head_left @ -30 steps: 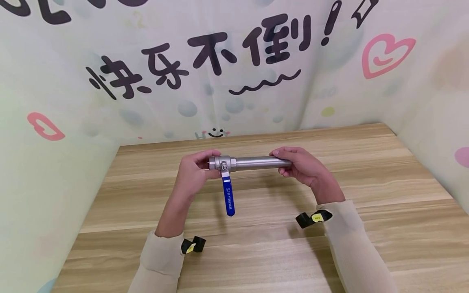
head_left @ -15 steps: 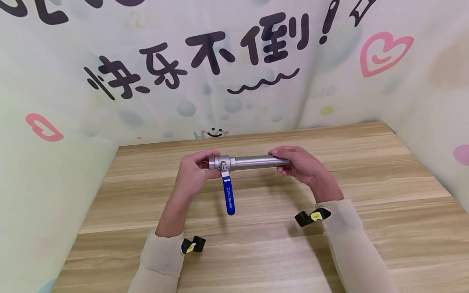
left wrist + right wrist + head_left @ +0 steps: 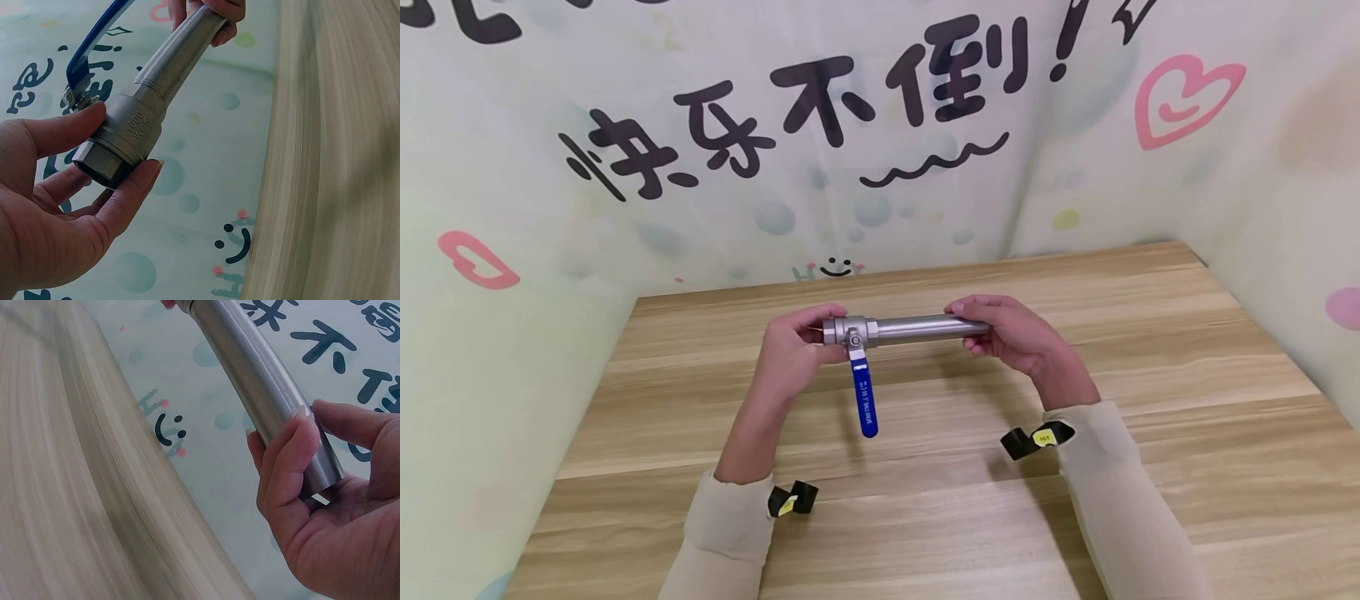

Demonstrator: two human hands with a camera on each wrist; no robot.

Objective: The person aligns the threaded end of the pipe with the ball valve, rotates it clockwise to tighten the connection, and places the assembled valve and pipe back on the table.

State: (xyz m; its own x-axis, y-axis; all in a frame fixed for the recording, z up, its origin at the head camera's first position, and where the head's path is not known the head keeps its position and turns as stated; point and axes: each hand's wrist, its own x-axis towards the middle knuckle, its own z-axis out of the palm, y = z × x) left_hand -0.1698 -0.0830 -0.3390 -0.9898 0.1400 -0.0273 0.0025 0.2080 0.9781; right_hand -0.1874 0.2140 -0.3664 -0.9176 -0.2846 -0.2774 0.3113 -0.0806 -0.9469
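Note:
A steel ball valve (image 3: 852,332) with a blue lever handle (image 3: 865,398) is joined to a straight metal pipe (image 3: 925,328). My left hand (image 3: 790,350) pinches the valve's outer end between thumb and fingers. In the left wrist view the ball valve (image 3: 128,128) shows raised "1000 WOG" lettering, and its open threaded end faces the palm. At the pipe's far end, my right hand (image 3: 1011,333) grips it, fingers curled round the metal, as the right wrist view of the pipe (image 3: 269,381) shows. Valve and pipe are held level above the table, lever pointing toward me.
The wood-grain table (image 3: 910,533) spreads beneath both hands, with their shadows on it. A printed cloth (image 3: 715,242) with dark lettering and pink hearts stands behind and at the sides. Black wrist devices (image 3: 1037,439) sit at both cuffs.
The head view has shifted slightly, so the scene sits a little further left and up. Both hands keep the same hold on the valve and pipe.

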